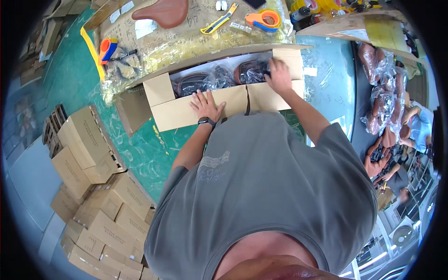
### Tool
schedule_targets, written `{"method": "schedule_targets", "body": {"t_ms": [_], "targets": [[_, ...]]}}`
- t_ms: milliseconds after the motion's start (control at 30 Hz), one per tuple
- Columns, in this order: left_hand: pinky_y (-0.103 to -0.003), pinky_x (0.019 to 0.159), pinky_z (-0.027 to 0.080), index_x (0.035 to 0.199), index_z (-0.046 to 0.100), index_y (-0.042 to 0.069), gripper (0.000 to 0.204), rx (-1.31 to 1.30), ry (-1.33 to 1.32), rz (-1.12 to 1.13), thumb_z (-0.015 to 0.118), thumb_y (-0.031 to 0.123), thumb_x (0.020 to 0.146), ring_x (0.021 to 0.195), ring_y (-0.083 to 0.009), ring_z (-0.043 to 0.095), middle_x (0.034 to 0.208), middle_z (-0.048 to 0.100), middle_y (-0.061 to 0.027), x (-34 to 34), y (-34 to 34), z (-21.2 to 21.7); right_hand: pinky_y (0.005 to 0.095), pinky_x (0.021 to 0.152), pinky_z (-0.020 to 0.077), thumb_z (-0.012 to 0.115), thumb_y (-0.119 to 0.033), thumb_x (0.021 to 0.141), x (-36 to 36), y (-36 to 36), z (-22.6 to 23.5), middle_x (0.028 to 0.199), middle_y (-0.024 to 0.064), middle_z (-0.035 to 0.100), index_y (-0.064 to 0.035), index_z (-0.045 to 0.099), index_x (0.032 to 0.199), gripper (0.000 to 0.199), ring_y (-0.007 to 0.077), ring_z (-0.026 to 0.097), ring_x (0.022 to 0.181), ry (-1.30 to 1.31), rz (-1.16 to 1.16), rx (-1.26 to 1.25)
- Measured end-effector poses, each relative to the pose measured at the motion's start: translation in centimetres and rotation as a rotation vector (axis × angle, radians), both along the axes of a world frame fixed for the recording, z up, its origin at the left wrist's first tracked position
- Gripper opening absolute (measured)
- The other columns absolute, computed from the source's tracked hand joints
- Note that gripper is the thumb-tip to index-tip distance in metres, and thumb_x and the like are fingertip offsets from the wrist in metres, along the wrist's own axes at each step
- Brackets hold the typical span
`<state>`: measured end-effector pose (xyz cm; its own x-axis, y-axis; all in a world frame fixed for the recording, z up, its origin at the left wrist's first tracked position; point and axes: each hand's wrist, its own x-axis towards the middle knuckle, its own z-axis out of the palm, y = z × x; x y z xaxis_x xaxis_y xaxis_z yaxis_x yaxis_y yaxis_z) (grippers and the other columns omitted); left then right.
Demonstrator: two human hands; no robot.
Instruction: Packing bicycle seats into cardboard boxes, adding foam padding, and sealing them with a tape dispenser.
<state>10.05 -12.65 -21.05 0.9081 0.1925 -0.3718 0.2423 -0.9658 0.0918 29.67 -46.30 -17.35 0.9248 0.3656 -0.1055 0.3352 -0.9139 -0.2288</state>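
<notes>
A long cardboard box (186, 111) stands in front of me with its flaps folded outward. Inside it lie brown and black bicycle saddles (193, 83) wrapped in clear plastic. My left hand (207, 106), with a black watch at the wrist, rests flat and spread on the near flap. At the box's right end, my right hand (279, 77) has its fingers stretched against the inner edge of the end flap, beside a wrapped saddle (251, 71). Nothing shows in its grasp, though part of the thumb side is dark and hard to make out.
Behind the box is a tape-covered worktable (186, 44) with a brown saddle (163, 11), a yellow utility knife (219, 18) and tape dispensers (263, 20). Cartons (107, 224) are stacked at left. Wrapped saddles (385, 88) lie at right, where other people (420, 126) work.
</notes>
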Motion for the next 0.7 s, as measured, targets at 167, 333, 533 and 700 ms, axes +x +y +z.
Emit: {"method": "schedule_targets", "body": {"t_ms": [167, 333, 533, 700], "targets": [[-0.082, 0.126, 0.010, 0.176, 0.031, 0.010, 0.108, 0.010, -0.043, -0.035, 0.054, 0.082, 0.099, 0.169, -0.0548, 0.005, 0.182, 0.015, -0.0331, -0.7, 0.8, 0.2, 0.0568, 0.119, 0.0434, 0.090, -0.033, 0.085, 5.9, 10.9, 10.4, 0.150, 0.0151, 0.062, -0.0128, 0.058, 0.156, 0.080, 0.0402, 0.057, 0.139, -0.366, 0.268, 0.256], [-0.081, 0.128, 0.007, 0.177, 0.029, 0.012, 0.102, -0.120, -0.069, -0.050, 0.066, 0.067, 0.099, 0.170, -0.0504, 0.005, 0.184, 0.014, -0.0292, -1.6, 3.3, 0.0, 0.0589, 0.128, 0.0366, 0.085, -0.044, 0.089, 3.0, 11.0, 7.0, 0.165, 0.0163, 0.051, -0.0132, 0.050, 0.163, 0.087, 0.0398, 0.048, 0.152, 0.489, 0.179, 0.010], [-0.046, 0.115, 0.055, 0.142, 0.071, 0.007, 0.048, -0.460, -0.444, -0.176, 0.079, 0.020, 0.096, 0.141, -0.0432, 0.061, 0.147, 0.069, -0.0196, 1.3, 7.8, 3.3, 0.0594, 0.137, 0.0188, 0.062, -0.067, 0.101, -6.8, 6.4, 0.7, 0.184, 0.0139, 0.026, -0.0100, 0.032, 0.174, 0.098, 0.0350, 0.023, 0.170, 0.022, 0.285, -0.084], [-0.055, 0.126, 0.041, 0.165, 0.048, 0.009, 0.101, -0.314, -0.301, -0.403, 0.090, 0.052, 0.083, 0.155, -0.0477, 0.043, 0.167, 0.047, -0.0287, 11.9, 7.7, 5.0, 0.0579, 0.138, 0.0137, 0.053, -0.071, 0.105, -7.2, 6.7, -1.5, 0.183, 0.0087, 0.030, -0.0123, 0.035, 0.174, 0.093, 0.0314, 0.022, 0.170, -0.039, 0.288, -0.087]]}}
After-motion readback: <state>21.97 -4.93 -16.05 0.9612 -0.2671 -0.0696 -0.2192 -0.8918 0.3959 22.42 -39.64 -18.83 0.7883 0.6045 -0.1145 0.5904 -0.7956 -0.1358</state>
